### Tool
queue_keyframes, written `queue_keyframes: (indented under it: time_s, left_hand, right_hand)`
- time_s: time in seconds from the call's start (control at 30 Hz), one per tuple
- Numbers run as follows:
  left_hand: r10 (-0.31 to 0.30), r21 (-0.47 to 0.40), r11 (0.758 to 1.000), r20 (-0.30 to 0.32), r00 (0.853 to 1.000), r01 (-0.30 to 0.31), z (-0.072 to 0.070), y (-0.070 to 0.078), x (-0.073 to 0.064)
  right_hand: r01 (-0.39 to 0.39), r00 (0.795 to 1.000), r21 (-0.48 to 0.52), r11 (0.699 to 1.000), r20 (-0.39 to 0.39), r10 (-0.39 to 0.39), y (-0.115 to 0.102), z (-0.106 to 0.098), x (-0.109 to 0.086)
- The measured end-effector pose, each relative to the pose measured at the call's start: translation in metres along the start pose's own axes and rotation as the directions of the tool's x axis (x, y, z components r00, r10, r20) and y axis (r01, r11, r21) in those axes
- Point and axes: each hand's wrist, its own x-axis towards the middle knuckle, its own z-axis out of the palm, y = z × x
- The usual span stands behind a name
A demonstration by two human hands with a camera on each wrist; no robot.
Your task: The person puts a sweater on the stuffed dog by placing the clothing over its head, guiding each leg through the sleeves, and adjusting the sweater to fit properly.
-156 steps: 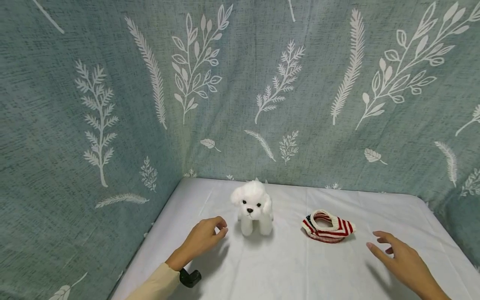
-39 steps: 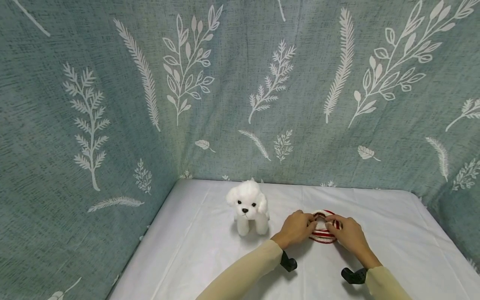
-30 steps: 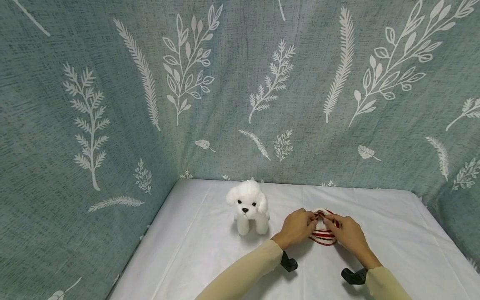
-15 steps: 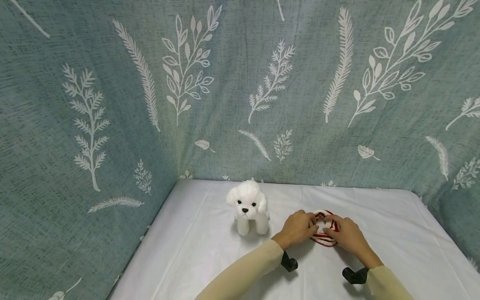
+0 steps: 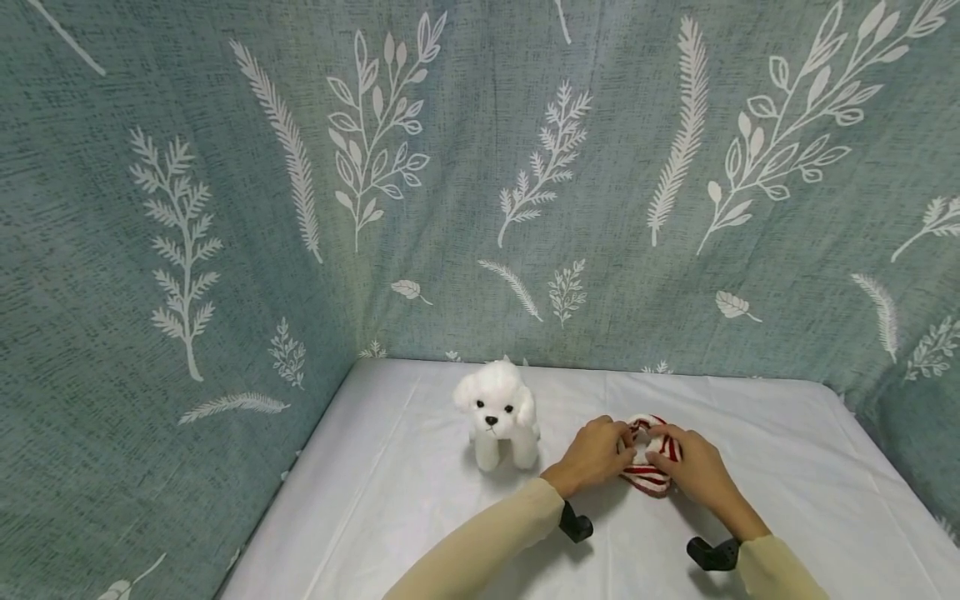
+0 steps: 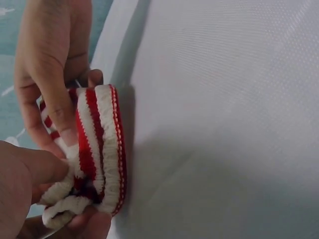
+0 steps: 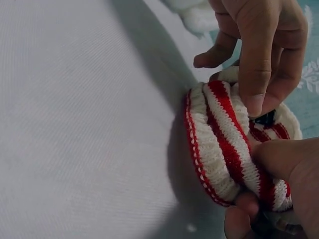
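A small knitted sweater (image 5: pixel 648 479) with red and white stripes lies on the white cloth in the head view. My left hand (image 5: pixel 596 452) pinches its left rim, and my right hand (image 5: pixel 693 468) grips the right rim, thumb inside the opening. Close up in the left wrist view, the striped sweater (image 6: pixel 92 144) is bunched, its ribbed hem with red edging facing the table. The right wrist view shows the sweater (image 7: pixel 234 139) with fingers of both hands at its rim and a dark patch inside. Left of the hands stands a white plush dog (image 5: pixel 497 417), facing forward.
A white cloth (image 5: pixel 405 508) covers the table. Green-blue curtains (image 5: pixel 465 200) with white leaf prints hang behind it and along its left side. Black wrist cameras (image 5: pixel 576 523) sit beneath both forearms, close over the cloth.
Both hands came in from the sides and took hold of the sweater. Over the last second they stay nearly in place while its folds shift and the opening changes shape. The plush dog stays put.
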Motion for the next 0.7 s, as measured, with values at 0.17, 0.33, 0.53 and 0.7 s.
queue_keyframes:
  time_s: [0.17,0.33,0.53,0.7]
  left_hand:
    - [0.022,0.009,1.0,-0.015,1.0,-0.021,-0.011,0.002,0.0]
    - [0.068,0.021,0.998,-0.047,0.997,-0.067,-0.022,0.005,-0.002]
    - [0.109,0.027,0.994,-0.09,0.99,-0.107,-0.04,0.011,-0.003]
    - [0.169,0.096,0.983,-0.146,0.975,-0.156,-0.059,0.019,-0.004]
  right_hand:
    - [0.041,0.998,-0.007,0.999,-0.053,-0.041,-0.007,-0.005,0.0]
    - [0.047,0.995,0.003,0.999,-0.088,-0.046,-0.017,-0.012,-0.001]
    - [0.08,0.987,0.005,0.997,-0.14,-0.079,-0.031,-0.025,0.0]
    - [0.12,0.976,-0.007,0.993,-0.184,-0.119,-0.044,-0.037,0.001]
